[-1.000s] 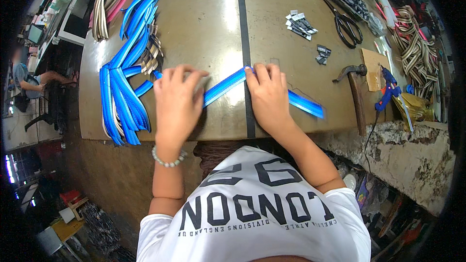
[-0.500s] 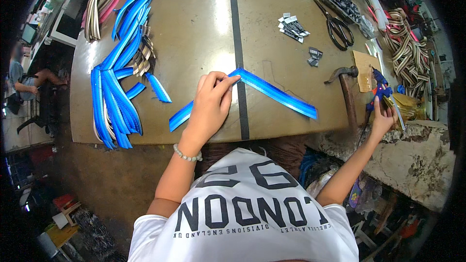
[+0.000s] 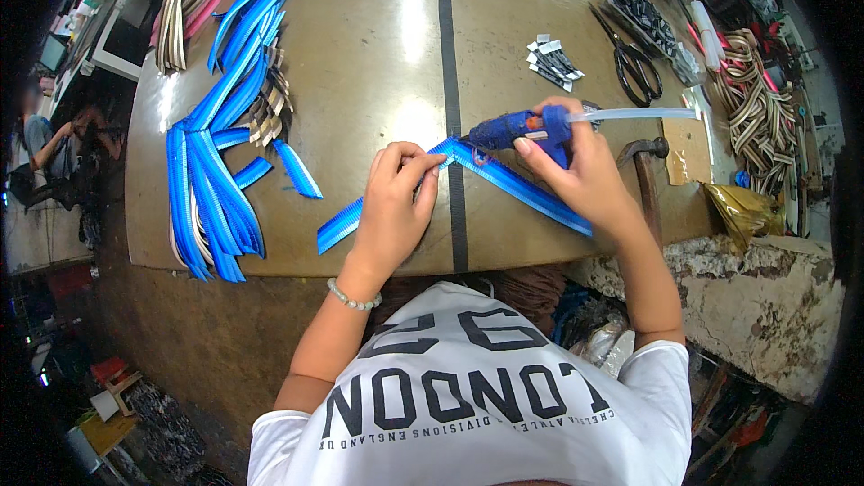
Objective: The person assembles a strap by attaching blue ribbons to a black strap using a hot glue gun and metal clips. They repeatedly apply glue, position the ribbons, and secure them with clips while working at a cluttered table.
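Observation:
A blue ribbon strap (image 3: 531,191) lies on the table, folded to a peak over a black strip (image 3: 458,220). With thumb and fingers my left hand (image 3: 396,202) pinches the ribbon just left of its peak. My right hand (image 3: 580,162) is wrapped round a blue glue gun (image 3: 522,132), from whose back a long translucent glue stick (image 3: 634,114) sticks out. The gun's nozzle is at the ribbon's peak, close to my left fingertips; whether it touches the ribbon I cannot tell.
Blue ribbons (image 3: 211,189) are heaped at the left beside a short loose piece (image 3: 297,171). At the right lie scissors (image 3: 637,67), small labels (image 3: 555,63), a hammer (image 3: 646,182), cardboard (image 3: 687,148) and a box of black pieces (image 3: 641,13). A person (image 3: 40,139) sits far left.
My right hand has lifted the glue gun from the table's right side and brought it left to the ribbon's peak. My left hand still pinches the ribbon.

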Demonstrator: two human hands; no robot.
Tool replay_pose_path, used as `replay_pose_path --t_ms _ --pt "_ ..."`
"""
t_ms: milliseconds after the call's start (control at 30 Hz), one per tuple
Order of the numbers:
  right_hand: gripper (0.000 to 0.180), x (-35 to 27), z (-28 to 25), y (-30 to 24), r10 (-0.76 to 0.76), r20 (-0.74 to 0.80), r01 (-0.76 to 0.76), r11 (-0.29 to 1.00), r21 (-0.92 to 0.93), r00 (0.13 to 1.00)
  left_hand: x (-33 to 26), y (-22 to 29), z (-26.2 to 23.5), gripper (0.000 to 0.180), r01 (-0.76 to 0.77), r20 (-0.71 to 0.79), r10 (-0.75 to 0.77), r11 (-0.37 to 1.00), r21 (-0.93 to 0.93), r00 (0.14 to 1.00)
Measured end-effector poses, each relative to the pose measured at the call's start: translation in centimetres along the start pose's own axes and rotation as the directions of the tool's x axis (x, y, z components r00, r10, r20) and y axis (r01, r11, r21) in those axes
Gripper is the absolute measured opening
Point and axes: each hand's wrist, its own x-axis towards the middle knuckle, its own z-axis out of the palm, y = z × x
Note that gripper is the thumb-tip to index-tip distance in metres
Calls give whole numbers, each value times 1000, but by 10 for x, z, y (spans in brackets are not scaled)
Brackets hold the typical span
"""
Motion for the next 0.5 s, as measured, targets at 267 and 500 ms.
replay_pose_path --t_ms 267,500 --pt "46 7 2 3 -28 19 30 997 -75 999 0 1 -2 15 1 5 -1 1000 -2 1000" --pt "45 -15 5 4 -127 43 131 986 -102 991 0 -1 0 13 -27 -12 27 999 27 1000"
